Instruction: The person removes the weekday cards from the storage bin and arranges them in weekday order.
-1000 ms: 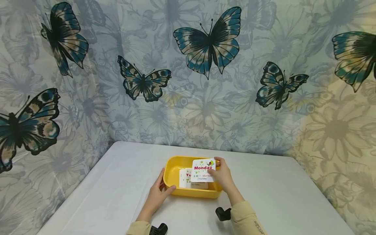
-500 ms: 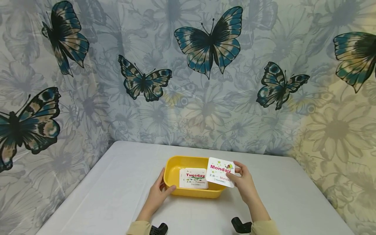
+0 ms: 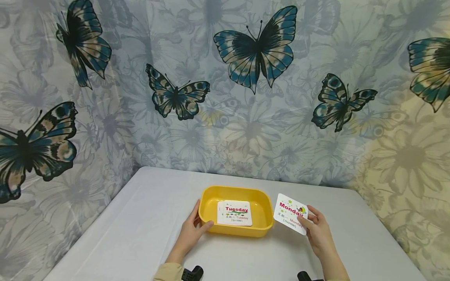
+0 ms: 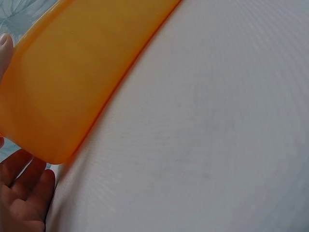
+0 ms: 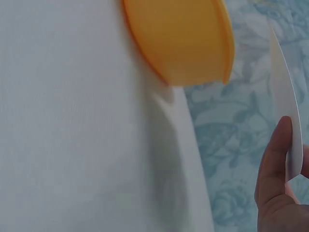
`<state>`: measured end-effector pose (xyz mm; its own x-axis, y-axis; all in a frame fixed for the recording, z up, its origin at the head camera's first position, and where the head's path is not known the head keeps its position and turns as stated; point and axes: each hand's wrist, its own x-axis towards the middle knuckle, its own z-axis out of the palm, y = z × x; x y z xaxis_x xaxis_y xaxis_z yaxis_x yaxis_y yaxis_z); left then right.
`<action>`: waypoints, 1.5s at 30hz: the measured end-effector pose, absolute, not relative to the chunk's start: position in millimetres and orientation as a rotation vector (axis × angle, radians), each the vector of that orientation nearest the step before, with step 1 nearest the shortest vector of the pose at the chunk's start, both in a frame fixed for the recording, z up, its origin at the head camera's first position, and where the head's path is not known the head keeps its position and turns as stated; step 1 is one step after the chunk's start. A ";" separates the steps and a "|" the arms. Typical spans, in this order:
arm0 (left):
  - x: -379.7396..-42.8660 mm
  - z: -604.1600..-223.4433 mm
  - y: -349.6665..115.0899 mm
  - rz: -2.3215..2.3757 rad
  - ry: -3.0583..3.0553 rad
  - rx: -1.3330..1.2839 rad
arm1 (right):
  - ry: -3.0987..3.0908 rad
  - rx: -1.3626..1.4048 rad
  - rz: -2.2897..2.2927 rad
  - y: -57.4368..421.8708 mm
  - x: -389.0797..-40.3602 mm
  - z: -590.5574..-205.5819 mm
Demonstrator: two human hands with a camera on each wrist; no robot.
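My right hand (image 3: 320, 237) pinches a white card (image 3: 286, 214) printed "Monday" between thumb and fingers. It holds the card tilted, just right of the yellow plastic tray (image 3: 239, 231). The right wrist view has this card (image 5: 288, 104) nearly edge-on, with my thumb (image 5: 279, 145) against its face. At the tray's left end, my left hand (image 3: 190, 236) grips the corner, thumb near the front rim and fingers along the side. In the left wrist view, the tray wall (image 4: 72, 77) rises beside my fingers (image 4: 36, 181). Inside the tray lies a "Tuesday" card (image 3: 239, 219), with another card edge showing at its left.
The tray stands on a white-covered table (image 3: 140, 218). Behind it hangs a floral cloth backdrop (image 3: 253, 132) with large butterflies. Black devices (image 3: 192, 274) are worn at both wrists.
My right hand has carried the Monday card out of the tray to the right, uncovering the Tuesday card. My left hand keeps its hold on the tray. The head view has shifted slightly.
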<state>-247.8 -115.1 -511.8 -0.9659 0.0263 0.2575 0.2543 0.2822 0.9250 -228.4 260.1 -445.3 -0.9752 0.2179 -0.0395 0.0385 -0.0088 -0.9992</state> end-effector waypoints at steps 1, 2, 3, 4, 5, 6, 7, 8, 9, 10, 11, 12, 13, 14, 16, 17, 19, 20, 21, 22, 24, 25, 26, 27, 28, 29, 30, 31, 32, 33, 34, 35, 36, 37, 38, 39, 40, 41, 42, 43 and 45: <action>-248.2 -511.7 -114.9 -1.752 -2.357 -0.262 | -2.123 -0.296 2.125 263.9 -228.6 -446.2; -248.5 -511.5 -114.8 -1.751 -2.358 -0.262 | -2.122 -0.315 2.126 267.6 -229.0 -447.2; -248.8 -511.4 -114.7 -1.749 -2.359 -0.264 | -2.123 -0.333 2.126 270.8 -229.8 -448.2; -249.0 -511.3 -114.6 -1.748 -2.360 -0.266 | -2.138 -0.344 2.119 273.4 -230.2 -448.3; -249.2 -511.3 -114.6 -1.748 -2.360 -0.267 | -2.149 -0.349 2.115 275.8 -231.1 -448.7; -249.4 -511.2 -114.6 -1.749 -2.360 -0.268 | -2.165 -0.358 2.102 277.7 -232.5 -449.2; -249.4 -511.1 -114.6 -1.751 -2.359 -0.269 | -2.193 -0.356 2.078 279.3 -233.7 -449.5; -249.5 -511.2 -114.7 -1.752 -2.358 -0.270 | -2.222 -0.355 2.055 280.3 -235.0 -449.8; -249.6 -511.2 -114.7 -1.752 -2.358 -0.271 | -2.257 -0.350 2.027 281.3 -236.5 -450.3; -249.7 -511.5 -114.9 -1.756 -2.356 -0.273 | -2.301 -0.344 1.988 282.2 -237.9 -451.0; -249.8 -511.8 -114.9 -1.760 -2.354 -0.275 | -2.349 -0.336 1.946 283.2 -239.4 -451.8; -249.9 -512.1 -115.0 -1.764 -2.354 -0.275 | -2.391 -0.319 1.909 284.1 -241.1 -452.8; -249.9 -512.5 -115.1 -1.770 -2.354 -0.276 | -2.431 -0.310 1.875 284.8 -242.8 -453.7; -249.9 -512.8 -115.1 -1.777 -2.353 -0.276 | -2.465 -0.302 1.847 285.5 -244.5 -454.6; -249.8 -513.4 -115.2 -1.788 -2.350 -0.278 | -2.531 -0.284 1.786 287.1 -248.9 -457.1; -249.3 -513.3 -115.3 -1.786 -2.354 -0.275 | -2.556 -0.274 1.763 287.5 -250.7 -457.6; -244.1 -505.9 -114.4 -1.799 -2.352 -0.278 | -2.596 -0.269 1.714 287.3 -254.2 -458.6; -241.0 -501.4 -114.0 -1.803 -2.352 -0.279 | -2.610 -0.267 1.688 286.7 -256.0 -459.4; -237.8 -496.7 -113.6 -1.802 -2.353 -0.281 | -2.621 -0.259 1.661 285.8 -257.6 -460.0; -234.5 -491.7 -113.3 -1.804 -2.356 -0.280 | -2.631 -0.256 1.632 284.3 -258.6 -460.5; -228.1 -481.6 -112.5 -1.811 -2.355 -0.281 | -2.643 -0.249 1.580 281.1 -261.2 -462.7; -227.2 -480.2 -112.7 -1.811 -2.359 -0.278 | -2.650 -0.256 1.552 279.5 -262.7 -464.4; -226.9 -479.7 -112.9 -1.812 -2.360 -0.277 | -2.656 -0.255 1.529 278.3 -263.9 -465.8; -227.4 -480.1 -113.2 -1.812 -2.359 -0.278 | -2.665 -0.255 1.504 277.1 -265.1 -467.1; -227.9 -480.5 -113.3 -1.812 -2.357 -0.282 | -2.677 -0.261 1.478 276.3 -266.2 -468.5; -229.8 -483.4 -113.6 -1.813 -2.353 -0.279 | -2.690 -0.265 1.450 275.9 -267.6 -470.0; -232.6 -487.5 -113.9 -1.813 -2.350 -0.277 | -2.701 -0.263 1.425 275.4 -268.7 -470.8; -235.3 -491.5 -114.4 -1.815 -2.349 -0.272 | -2.715 -0.261 1.396 275.3 -270.1 -471.8; -238.4 -496.1 -114.9 -1.811 -2.348 -0.269 | -2.725 -0.251 1.372 275.0 -271.0 -472.2; -241.0 -500.4 -115.4 -1.807 -2.346 -0.267 | -2.737 -0.247 1.342 274.6 -272.0 -472.6; -243.6 -504.6 -115.8 -1.801 -2.348 -0.265 | -2.747 -0.241 1.316 274.1 -272.7 -472.5; -246.4 -509.1 -116.3 -1.802 -2.350 -0.257 | -2.756 -0.236 1.295 273.9 -273.7 -472.7; -248.0 -511.5 -116.6 -1.802 -2.351 -0.258 | -2.763 -0.233 1.277 273.4 -274.3 -472.4; -248.9 -513.1 -116.8 -1.799 -2.351 -0.260 | -2.771 -0.237 1.261 272.9 -275.1 -472.3; -249.6 -514.2 -116.9 -1.798 -2.349 -0.263 | -2.778 -0.240 1.252 272.2 -275.4 -471.9; -249.9 -514.8 -116.8 -1.799 -2.346 -0.267 | -2.784 -0.241 1.237 271.6 -276.2 -471.8; -250.3 -515.1 -116.8 -1.800 -2.344 -0.265 | -2.788 -0.241 1.229 271.0 -276.6 -471.5; -250.3 -515.0 -116.7 -1.802 -2.341 -0.263 | -2.792 -0.240 1.220 270.5 -277.3 -471.5; -250.2 -514.8 -116.5 -1.802 -2.338 -0.264 | -2.795 -0.238 1.210 269.9 -277.4 -471.2; -250.0 -514.5 -116.3 -1.799 -2.338 -0.264 | -2.797 -0.236 1.196 269.3 -277.8 -471.1; -249.8 -514.2 -116.0 -1.792 -2.340 -0.265 | -2.799 -0.233 1.168 268.0 -278.1 -470.6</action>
<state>-249.8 -116.0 -514.2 -0.9675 0.0304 0.2511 0.2504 0.2565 0.9336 -278.1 268.0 -470.6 -0.9833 0.1788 0.0333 0.1021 0.6944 -0.7124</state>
